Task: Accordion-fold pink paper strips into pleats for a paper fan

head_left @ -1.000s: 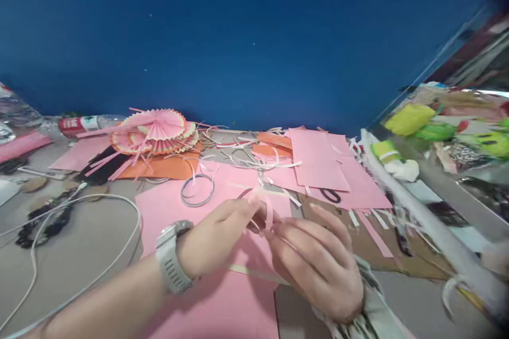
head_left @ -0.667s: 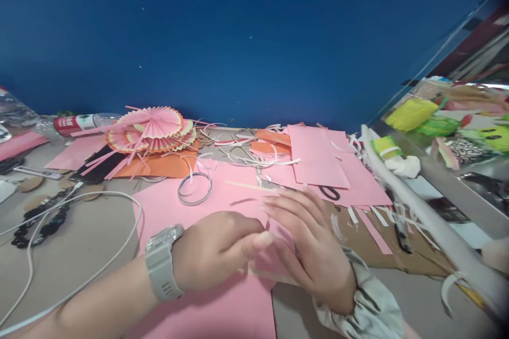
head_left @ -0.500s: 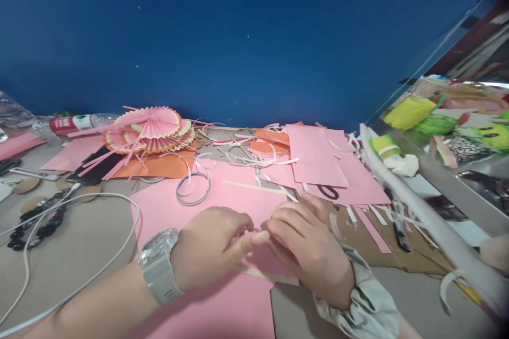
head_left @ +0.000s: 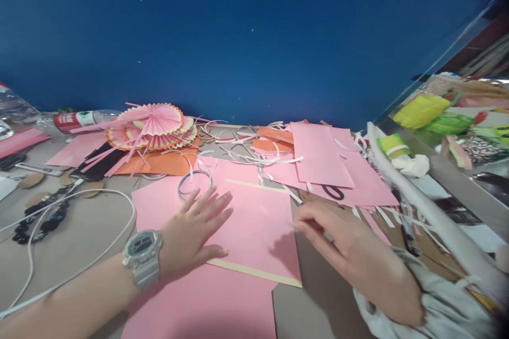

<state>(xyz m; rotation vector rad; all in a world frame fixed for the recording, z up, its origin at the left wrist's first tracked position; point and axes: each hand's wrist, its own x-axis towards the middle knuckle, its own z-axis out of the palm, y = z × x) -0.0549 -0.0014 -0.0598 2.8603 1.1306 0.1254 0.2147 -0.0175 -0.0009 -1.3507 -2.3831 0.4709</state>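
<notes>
Craft workspace, type of premises uncertain: pink sheets and paper strips strewn across a grey tabletop; folded paper rosettes stacked; blue wall set behind.

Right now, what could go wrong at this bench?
Left hand: its fingertips sit right by the ring; sliding forward may knock it.
Its thumb is near the lower pale strip on the pink sheet; a careless drag might lift or crease it.
White cable loops close to that forearm and could snag.
</notes>
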